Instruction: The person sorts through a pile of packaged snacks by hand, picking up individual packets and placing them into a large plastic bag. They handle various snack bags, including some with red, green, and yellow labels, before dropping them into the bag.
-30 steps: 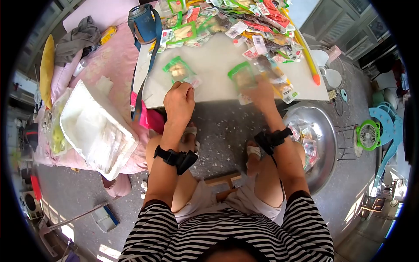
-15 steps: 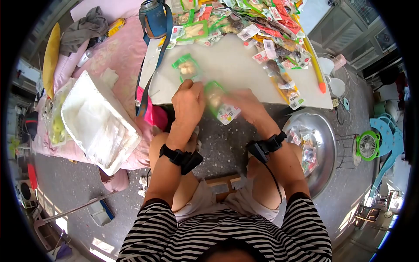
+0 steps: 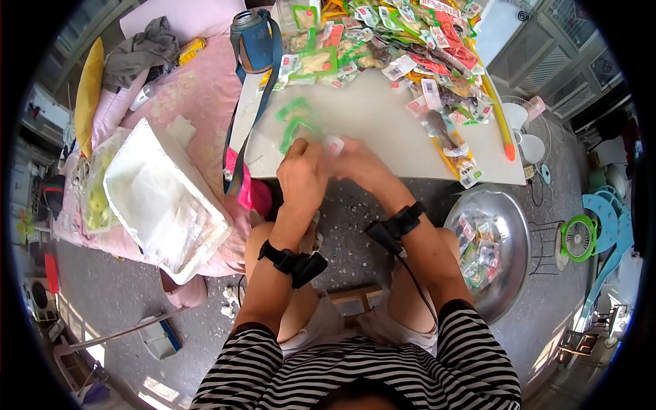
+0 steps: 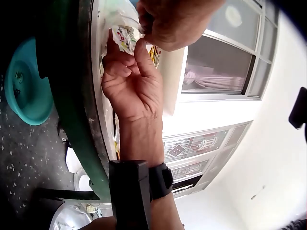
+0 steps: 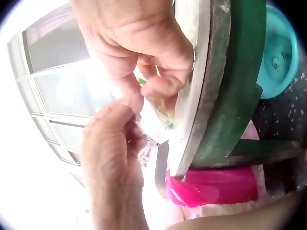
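Note:
Both hands meet at the near edge of the table [image 3: 369, 123]. My left hand [image 3: 301, 174] pinches a clear, green-edged food packet [image 3: 298, 130], blurred by motion. Close against it, my right hand [image 3: 357, 164] pinches the packet's printed white end. In the left wrist view, that printed part [image 4: 123, 39] shows at the thumb and fingers of the right hand [image 4: 132, 91]. The right wrist view has the right hand [image 5: 139, 43] above and the left hand [image 5: 112, 158] below, fingertips nearly together. Just beyond lies a second green-edged packet [image 3: 294, 108].
Many packets [image 3: 410, 41] are heaped at the table's far side. A blue bottle [image 3: 254, 48] with a long strap stands at the left corner. A steel basin [image 3: 516, 273] holding packets sits at the right, a white foam box [image 3: 219, 236] at the left.
The right hand has moved left with its packet, from the table's right part to beside the left hand. The head view has shifted slightly.

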`<state>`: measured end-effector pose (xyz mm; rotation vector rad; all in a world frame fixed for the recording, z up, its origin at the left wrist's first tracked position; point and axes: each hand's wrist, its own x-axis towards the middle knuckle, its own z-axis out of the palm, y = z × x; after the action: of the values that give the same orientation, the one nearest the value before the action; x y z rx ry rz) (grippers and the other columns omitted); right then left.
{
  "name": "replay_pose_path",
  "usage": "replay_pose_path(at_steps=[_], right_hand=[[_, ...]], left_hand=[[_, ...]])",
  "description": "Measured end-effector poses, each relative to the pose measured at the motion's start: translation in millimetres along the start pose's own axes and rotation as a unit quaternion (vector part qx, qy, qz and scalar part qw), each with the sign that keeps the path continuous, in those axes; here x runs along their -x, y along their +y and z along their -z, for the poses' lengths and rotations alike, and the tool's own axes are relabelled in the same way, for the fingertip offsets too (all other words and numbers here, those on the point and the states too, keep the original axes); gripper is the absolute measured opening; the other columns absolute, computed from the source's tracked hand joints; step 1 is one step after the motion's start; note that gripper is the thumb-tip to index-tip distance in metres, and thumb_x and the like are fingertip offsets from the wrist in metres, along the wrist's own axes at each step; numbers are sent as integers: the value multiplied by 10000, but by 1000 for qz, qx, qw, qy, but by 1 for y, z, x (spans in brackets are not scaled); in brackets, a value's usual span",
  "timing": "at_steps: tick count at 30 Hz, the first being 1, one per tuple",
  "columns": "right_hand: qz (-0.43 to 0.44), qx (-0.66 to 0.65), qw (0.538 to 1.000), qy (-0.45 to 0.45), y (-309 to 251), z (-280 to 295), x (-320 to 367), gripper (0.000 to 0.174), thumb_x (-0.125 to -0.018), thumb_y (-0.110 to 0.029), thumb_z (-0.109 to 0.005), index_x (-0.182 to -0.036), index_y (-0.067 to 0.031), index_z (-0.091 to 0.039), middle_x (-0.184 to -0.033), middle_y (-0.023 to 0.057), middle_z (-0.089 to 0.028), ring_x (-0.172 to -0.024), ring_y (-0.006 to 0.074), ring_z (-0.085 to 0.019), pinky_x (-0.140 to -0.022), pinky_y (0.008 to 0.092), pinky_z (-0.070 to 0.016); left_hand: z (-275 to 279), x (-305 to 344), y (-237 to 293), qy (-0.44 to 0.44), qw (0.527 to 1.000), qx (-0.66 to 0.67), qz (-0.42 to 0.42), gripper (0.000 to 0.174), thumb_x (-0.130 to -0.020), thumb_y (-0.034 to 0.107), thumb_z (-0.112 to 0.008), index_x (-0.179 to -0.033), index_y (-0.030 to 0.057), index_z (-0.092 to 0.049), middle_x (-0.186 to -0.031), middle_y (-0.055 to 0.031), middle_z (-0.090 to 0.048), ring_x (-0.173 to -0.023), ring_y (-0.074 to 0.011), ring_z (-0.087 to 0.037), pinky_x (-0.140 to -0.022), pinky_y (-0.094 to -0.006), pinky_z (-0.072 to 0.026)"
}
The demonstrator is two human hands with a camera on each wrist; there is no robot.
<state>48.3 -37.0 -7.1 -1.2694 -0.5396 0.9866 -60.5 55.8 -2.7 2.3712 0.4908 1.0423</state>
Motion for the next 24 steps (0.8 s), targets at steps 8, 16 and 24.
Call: replay_pose_path(at_steps=[8,16,24], right_hand=[[-32,16,998,58,17,1,2,142,-922,-87,-527,-999,-8,-617,-831,43,-629,-665,89,-606,-499,209,-470],[-66,-204,977,6,23,-13,-15,220,-950,-45,-411,-1109,-2,-556,-996,67,-614,-822,146,-643,-650,269,-560],[-105,-42,992,-60,8,-2,2,327,-957,-136,-460,-1266,-36,-490,-1171,93,-591,-995,180,-632,-814,342,-549]], left_hand=[[-4,3,2,-29,999,12,-17,144,-790,-29,-590,-912,17,-653,-784,-144,-588,-640,-327,-612,-578,-394,-472],[-10,0,0,7,990,94,-103,156,-799,-48,-570,-931,-10,-644,-791,-167,-585,-620,-330,-599,-566,-371,-470],[-6,1,-2,3,998,31,-51,173,-813,-31,-577,-967,1,-648,-789,-172,-587,-617,-316,-608,-556,-384,-469]])
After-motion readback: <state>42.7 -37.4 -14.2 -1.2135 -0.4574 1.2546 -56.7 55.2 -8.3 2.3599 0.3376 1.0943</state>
